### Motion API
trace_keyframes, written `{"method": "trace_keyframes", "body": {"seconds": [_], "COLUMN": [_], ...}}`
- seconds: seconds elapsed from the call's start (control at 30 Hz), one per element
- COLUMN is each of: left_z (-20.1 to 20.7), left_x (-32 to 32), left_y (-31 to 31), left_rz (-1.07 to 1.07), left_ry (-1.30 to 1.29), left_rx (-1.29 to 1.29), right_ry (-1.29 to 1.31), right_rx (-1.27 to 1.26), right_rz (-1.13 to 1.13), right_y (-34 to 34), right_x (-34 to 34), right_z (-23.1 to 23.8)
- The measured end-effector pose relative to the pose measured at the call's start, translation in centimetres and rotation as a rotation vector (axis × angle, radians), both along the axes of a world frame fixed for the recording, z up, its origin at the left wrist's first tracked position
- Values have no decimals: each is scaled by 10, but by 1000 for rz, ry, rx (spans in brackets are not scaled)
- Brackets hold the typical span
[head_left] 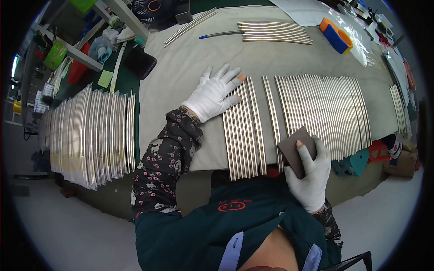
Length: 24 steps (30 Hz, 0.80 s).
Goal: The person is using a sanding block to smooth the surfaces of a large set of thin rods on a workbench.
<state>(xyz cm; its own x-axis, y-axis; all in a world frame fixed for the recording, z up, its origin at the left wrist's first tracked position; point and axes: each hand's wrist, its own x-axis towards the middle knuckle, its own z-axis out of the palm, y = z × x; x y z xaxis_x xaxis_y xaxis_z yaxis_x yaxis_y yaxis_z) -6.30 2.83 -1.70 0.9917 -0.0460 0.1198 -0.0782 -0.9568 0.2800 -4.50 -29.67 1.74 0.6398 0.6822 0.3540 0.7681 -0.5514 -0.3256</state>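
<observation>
My left hand (212,95), in a white glove with bare tips on some fingers, lies spread out at the upper left of a small group of shiny metal rods (242,135). Its thumb and forefinger reach the rods' far ends. In my right hand (313,174), also gloved, is a dark brown square pad (296,151), perhaps an abrasive sheet. The thumb presses on the pad's face, and the pad overlaps the near ends of some rods. A single rod (270,108) stands apart between the small group and a wide row of rods (323,110).
Plastic-sleeved rods (86,135) are stacked at the left. Further rods (275,32), a blue-capped pen-like stick (219,34) and an orange-and-blue ring-shaped object (336,36) lie at the back. A dark phone-like object (140,62) sits left of the cloth (181,58). A teal crate (352,162) stands below the table's right edge.
</observation>
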Motion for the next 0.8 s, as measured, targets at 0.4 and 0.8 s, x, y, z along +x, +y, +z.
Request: {"method": "trace_keyframes", "body": {"seconds": [0.4,0.8], "left_z": [4,-4], "left_x": [7,5], "left_y": [-11,-1], "left_rz": [11,-67], "left_ry": [9,-67], "left_rx": [155,61], "right_ry": [8,96], "right_rx": [-118,-107], "right_rz": [-84,56], "right_y": [11,44], "right_x": [-21,-44], "right_z": [22,24]}}
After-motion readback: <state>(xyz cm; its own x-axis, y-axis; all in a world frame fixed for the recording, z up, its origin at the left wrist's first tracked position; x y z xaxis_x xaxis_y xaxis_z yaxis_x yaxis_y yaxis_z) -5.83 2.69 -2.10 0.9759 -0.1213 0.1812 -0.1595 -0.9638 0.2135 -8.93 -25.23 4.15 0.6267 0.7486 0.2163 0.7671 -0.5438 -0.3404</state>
